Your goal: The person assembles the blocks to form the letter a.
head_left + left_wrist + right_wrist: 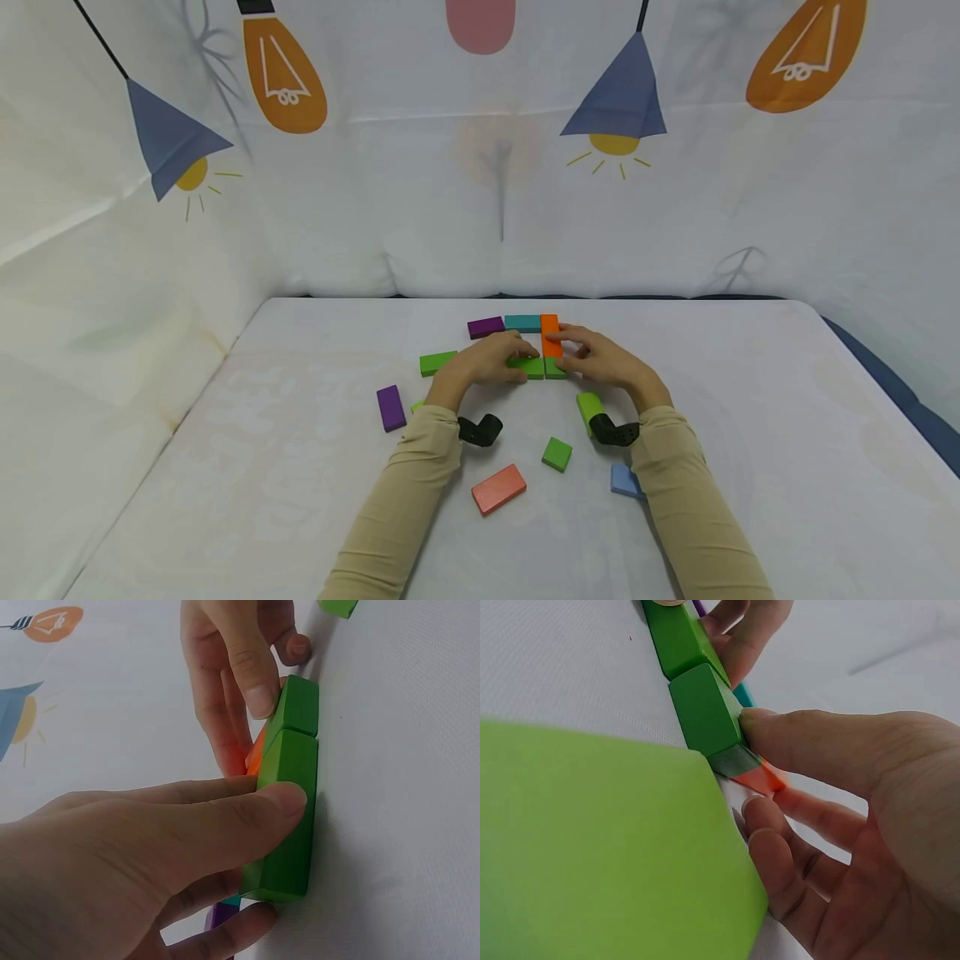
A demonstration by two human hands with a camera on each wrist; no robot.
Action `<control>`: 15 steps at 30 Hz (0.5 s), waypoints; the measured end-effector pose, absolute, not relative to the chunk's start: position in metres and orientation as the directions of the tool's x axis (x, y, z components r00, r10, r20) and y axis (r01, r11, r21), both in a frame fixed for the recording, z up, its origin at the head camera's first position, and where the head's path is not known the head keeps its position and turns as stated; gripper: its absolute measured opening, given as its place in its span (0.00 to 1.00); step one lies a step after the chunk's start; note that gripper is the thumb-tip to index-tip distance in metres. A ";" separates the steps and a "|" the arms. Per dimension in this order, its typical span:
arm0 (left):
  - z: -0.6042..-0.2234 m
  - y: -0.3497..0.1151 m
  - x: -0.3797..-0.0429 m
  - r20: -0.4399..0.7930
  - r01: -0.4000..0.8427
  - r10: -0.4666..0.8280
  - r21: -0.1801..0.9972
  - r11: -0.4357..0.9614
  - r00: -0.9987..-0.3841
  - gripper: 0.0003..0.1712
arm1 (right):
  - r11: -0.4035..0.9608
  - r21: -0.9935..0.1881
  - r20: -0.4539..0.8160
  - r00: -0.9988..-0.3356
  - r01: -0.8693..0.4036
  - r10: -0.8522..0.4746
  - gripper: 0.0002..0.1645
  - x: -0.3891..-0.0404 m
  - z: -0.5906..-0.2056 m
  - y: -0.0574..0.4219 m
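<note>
Head view: we list our left hand (489, 358), fingers clamped on the long green block (536, 369), and our right hand (606, 358), fingers apart, touching the abutting small green block (553, 369) and orange block (551, 347) behind; light, even pressure should keep edges flush.

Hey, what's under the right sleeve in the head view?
A blue block pokes out from beneath the right sleeve, which hides the rest of it. Anything else there can't be seen.

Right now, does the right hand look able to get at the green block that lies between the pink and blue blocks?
Probably yes: nothing covers that green block and its sides look free; the right hand would need to draw back.
</note>
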State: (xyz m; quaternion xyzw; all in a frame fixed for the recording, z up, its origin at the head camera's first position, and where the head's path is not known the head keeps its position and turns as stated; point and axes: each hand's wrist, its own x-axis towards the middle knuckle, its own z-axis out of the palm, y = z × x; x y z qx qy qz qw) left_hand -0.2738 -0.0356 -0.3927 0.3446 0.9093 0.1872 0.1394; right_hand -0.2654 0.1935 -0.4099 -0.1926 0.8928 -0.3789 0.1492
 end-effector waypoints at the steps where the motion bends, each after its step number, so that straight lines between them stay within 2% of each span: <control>1: -0.393 -0.036 -0.274 -0.125 0.575 0.679 0.435 0.693 -0.724 0.23 | 0.638 -0.735 -0.120 -0.881 -0.231 -0.458 0.31 -0.266 -0.410 0.194; 15: -0.394 -0.035 -0.273 -0.118 0.574 0.677 0.437 0.693 -0.726 0.23 | 0.641 -0.731 -0.115 -0.882 -0.236 -0.456 0.31 -0.266 -0.413 0.194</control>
